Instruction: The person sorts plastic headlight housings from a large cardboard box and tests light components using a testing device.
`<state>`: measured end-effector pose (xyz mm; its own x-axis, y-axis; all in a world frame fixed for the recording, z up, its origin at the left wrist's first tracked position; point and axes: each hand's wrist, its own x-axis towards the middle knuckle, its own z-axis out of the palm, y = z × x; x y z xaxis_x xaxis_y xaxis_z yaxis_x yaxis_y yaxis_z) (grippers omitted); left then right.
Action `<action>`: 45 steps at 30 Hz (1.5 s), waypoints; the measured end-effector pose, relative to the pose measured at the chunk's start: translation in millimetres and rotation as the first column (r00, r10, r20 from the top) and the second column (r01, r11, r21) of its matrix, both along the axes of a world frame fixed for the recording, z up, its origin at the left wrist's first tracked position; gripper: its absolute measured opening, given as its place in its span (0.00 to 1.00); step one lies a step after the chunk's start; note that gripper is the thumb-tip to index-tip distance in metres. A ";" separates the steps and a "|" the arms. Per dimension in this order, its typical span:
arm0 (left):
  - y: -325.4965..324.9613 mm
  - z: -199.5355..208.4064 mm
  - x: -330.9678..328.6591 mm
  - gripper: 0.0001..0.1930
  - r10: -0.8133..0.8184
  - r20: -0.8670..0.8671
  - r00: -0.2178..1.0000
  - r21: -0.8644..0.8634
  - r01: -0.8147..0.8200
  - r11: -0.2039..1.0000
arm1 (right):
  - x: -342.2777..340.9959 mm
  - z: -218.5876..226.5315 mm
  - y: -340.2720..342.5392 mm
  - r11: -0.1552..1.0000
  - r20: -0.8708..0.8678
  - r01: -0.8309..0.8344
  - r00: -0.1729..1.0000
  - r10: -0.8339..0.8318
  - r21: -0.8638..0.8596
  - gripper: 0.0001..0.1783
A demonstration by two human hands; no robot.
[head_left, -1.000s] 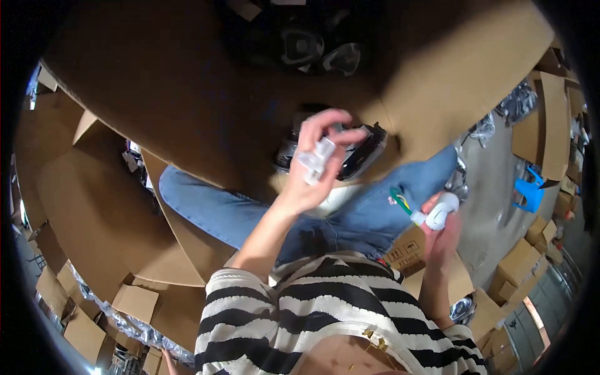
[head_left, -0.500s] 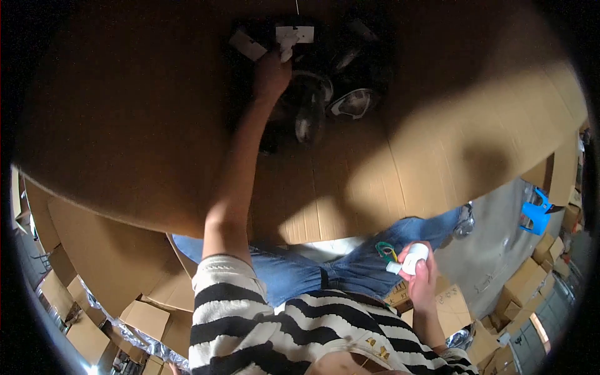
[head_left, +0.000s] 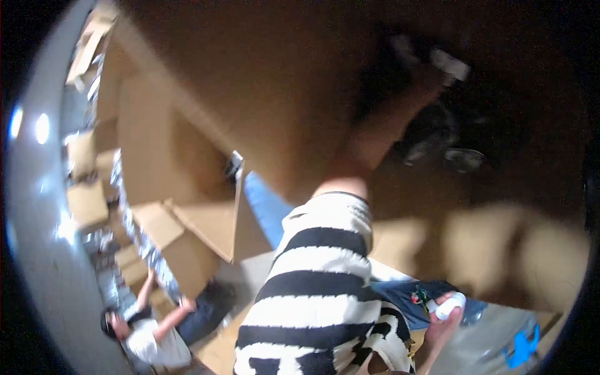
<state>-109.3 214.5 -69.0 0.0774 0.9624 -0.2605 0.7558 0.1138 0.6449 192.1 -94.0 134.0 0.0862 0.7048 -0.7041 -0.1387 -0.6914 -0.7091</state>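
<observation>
My left hand reaches deep into a large, shadowed cardboard box. It is at a white card-like piece; darkness and motion blur hide its fingers. Beside it is another pale piece. Nearer to me in the box are dark items with clear, shiny parts, such as a rounded one. Low on the right, over my jeans, my right hand is closed round a small white cylindrical piece. Thin coloured wires show next to that piece.
An open cardboard box stands to my left. Beyond it, more cartons line a strip of silvery wrapping. A co-worker in a white top is at the lower left. A blue plastic object lies on the floor at the lower right.
My view has swung left, so the box and both hands appear farther right, and the co-worker has come into view. My left hand stays inside the box; my right still holds the white piece.
</observation>
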 end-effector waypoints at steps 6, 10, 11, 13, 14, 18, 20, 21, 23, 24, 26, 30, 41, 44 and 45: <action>-107.9 82.2 28.3 0.14 0.343 0.099 0.934 0.191 -0.356 0.915 | 32.8 0.5 -15.7 0.997 0.013 0.073 0.997 -0.072 -0.034 0.22; -176.9 117.5 70.5 0.13 0.337 0.465 0.819 0.277 -0.496 0.823 | 38.8 4.7 -24.5 0.998 0.121 0.045 0.992 -0.039 -0.045 0.21; -187.4 125.1 78.1 0.12 0.309 0.459 0.833 0.306 -0.474 0.826 | 39.5 7.0 -27.1 0.999 0.085 -0.032 0.996 0.031 0.012 0.21; -197.5 137.9 72.1 0.12 0.250 0.501 0.829 0.413 -0.483 0.773 | 27.7 7.2 -23.5 0.980 0.120 -0.180 0.978 0.169 0.081 0.21; -201.9 145.8 73.5 0.12 0.169 0.496 0.852 0.476 -0.429 0.768 | 21.3 7.8 -25.2 0.982 0.153 -0.153 0.979 0.135 0.111 0.21; -230.7 173.6 76.5 0.18 0.150 0.413 0.898 0.618 -0.398 0.678 | 19.8 15.7 -38.1 0.975 0.233 -0.204 0.956 0.178 0.093 0.21; -240.8 185.6 86.0 0.11 0.082 0.635 0.768 0.550 -0.523 0.651 | 24.7 17.4 -45.0 0.963 0.128 -0.242 0.965 0.228 0.114 0.21; -246.3 189.7 89.6 0.09 0.096 0.677 0.730 0.420 -0.490 0.764 | 27.1 17.6 -48.0 0.958 0.143 -0.255 0.961 0.236 0.128 0.21; -260.3 194.7 96.4 0.07 0.001 0.731 0.683 0.423 -0.453 0.785 | 31.7 18.4 -53.8 0.977 0.063 -0.191 0.981 0.186 0.096 0.19; -267.8 195.9 98.3 0.09 -0.023 0.711 0.703 0.405 -0.382 0.831 | 32.7 18.8 -57.0 0.977 0.099 -0.191 0.978 0.181 0.094 0.19; -280.1 197.5 103.7 0.12 -0.110 0.680 0.725 0.454 -0.298 0.840 | 33.4 21.8 -62.1 0.966 0.101 -0.225 0.972 0.213 0.126 0.17; -295.9 199.7 115.5 0.17 -0.269 0.586 0.764 0.435 -0.017 0.900 | 24.4 36.2 -69.2 0.849 0.261 -0.399 0.910 0.321 0.347 0.17; -318.0 218.1 168.3 0.19 -0.541 0.605 0.584 0.379 0.386 0.841 | 41.3 86.8 -63.6 0.869 0.173 -0.203 0.975 0.139 0.451 0.19; -323.5 217.5 171.5 0.21 -0.525 0.636 0.565 0.332 0.414 0.848 | 50.3 93.5 -66.5 0.911 0.076 -0.133 0.991 0.113 0.391 0.21; -324.9 217.6 171.5 0.21 -0.535 0.638 0.554 0.333 0.428 0.840 | 54.1 94.9 -69.1 0.907 0.066 -0.107 0.994 0.088 0.408 0.21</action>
